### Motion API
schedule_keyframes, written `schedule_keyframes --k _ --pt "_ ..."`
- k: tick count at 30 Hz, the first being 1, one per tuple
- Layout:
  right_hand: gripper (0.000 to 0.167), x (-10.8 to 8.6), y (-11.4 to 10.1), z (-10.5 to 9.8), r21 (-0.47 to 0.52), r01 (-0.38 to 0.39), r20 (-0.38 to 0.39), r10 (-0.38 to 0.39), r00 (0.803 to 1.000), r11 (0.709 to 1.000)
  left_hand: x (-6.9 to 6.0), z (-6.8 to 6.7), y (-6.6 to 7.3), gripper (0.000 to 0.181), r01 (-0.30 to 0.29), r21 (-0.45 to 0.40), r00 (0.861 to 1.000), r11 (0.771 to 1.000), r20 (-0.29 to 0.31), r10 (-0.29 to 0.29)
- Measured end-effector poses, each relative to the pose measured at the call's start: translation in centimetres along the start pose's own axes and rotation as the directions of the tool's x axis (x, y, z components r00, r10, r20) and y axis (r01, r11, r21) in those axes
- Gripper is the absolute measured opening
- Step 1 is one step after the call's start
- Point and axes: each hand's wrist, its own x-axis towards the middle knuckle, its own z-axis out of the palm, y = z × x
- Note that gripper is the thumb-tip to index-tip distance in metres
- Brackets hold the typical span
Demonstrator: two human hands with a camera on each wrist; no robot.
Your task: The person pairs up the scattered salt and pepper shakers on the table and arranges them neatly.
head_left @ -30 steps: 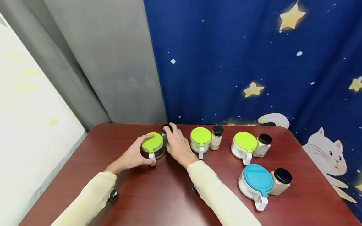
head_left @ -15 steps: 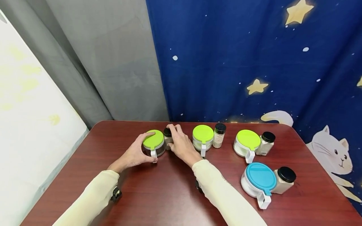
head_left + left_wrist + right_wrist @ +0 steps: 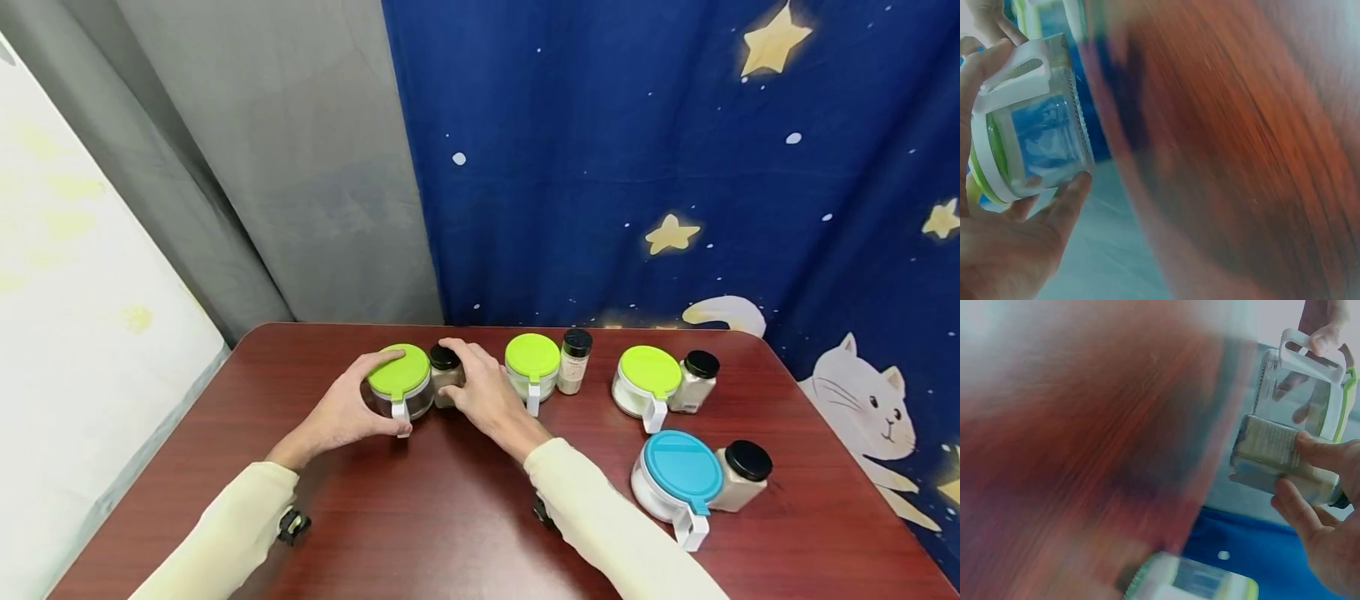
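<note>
At the table's back left, my left hand (image 3: 339, 415) grips a clear jar with a lime-green lid (image 3: 400, 372) and a white handle. The thumb lies at the handle (image 3: 1019, 78) and the fingers reach round the far side of the jar. Right beside it stands a seasoning bottle with a black lid (image 3: 445, 357). My right hand (image 3: 491, 402) holds that bottle between thumb and fingers; its pale contents and printed side (image 3: 1269, 447) show in the right wrist view. Jar and bottle sit close together, seemingly touching.
To the right stand another green-lidded jar (image 3: 532, 357) with a black-capped shaker (image 3: 575, 362), and a third green-lidded jar (image 3: 649, 372) with a square bottle (image 3: 695, 383). Nearer, a blue-lidded jar (image 3: 682, 467) sits against another square bottle (image 3: 742, 475). Curtains hang behind the table (image 3: 420, 517).
My right hand has drawn the black-lidded bottle toward me, from partly behind the green-lidded jar to its side. My left hand has stayed on the jar, which shifted slightly left.
</note>
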Motion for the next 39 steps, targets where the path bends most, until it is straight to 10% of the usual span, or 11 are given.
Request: schedule_keyframes --k 6,16,25,39 --pt "0.068 -4.6 -1.0 -3.3 -0.026 0.059 -0.041 -0.060 0.997 0.998 -2.4 1.8 3.9 0.102 -0.103 -0.030 0.995 0.994 0.000 0.103" --pt "0.067 -12.5 -0.8 -8.0 -0.063 -0.042 -0.039 0.039 0.998 0.997 -5.3 7.4 9.7 0.103 -0.063 0.012 0.997 0.998 0.045 0.062" --pt "0.069 -14.8 1.1 -9.2 -0.141 -0.185 -0.095 0.173 0.980 0.972 -3.2 11.8 10.9 0.104 -0.061 0.019 0.993 0.998 0.107 0.059" --pt "0.082 -17.6 1.3 -9.4 -0.234 -0.145 -0.099 0.125 0.987 0.961 -4.4 12.6 10.8 0.121 -0.099 0.122 0.986 0.988 0.146 0.080"
